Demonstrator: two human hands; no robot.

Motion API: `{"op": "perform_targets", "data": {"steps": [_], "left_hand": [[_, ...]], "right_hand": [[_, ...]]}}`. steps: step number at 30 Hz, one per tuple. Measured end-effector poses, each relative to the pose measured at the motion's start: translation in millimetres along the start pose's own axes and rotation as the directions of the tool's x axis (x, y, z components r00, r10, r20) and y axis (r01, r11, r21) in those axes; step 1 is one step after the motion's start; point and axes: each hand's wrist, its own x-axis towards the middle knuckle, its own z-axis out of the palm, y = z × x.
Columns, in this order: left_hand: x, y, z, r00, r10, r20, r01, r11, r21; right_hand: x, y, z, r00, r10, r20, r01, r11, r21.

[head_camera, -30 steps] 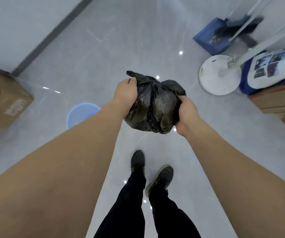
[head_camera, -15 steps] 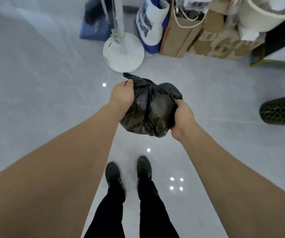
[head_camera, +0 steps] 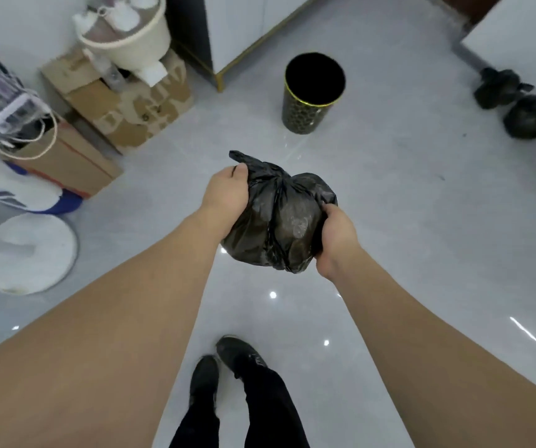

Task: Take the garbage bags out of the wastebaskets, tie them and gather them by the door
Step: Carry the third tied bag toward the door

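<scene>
The left grip and right grip each curl around a full black garbage bag held between them above the floor; a black wastebasket stands beyond the grips; two tied bags lie far right.

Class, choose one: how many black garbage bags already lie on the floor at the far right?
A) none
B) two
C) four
B: two tied black bags lie side by side on the floor at the far right, while both hands hold a third bag.
</scene>
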Motion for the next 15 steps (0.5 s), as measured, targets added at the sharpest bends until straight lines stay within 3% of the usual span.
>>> {"op": "perform_targets", "data": {"steps": [6, 15], "left_hand": [[-36, 71, 72, 0.979, 0.122, 0.165, -0.141, 0.984, 0.112], [-163, 250, 88, 0.862, 0.421, 0.282, -0.451, 0.891, 0.049]], "right_hand": [[-39, -53, -68, 0.991, -0.103, -0.089, 0.120, 0.970, 0.210], [-189, -155, -123, 0.913, -0.368, -0.176, 0.407, 0.834, 0.372]]}}
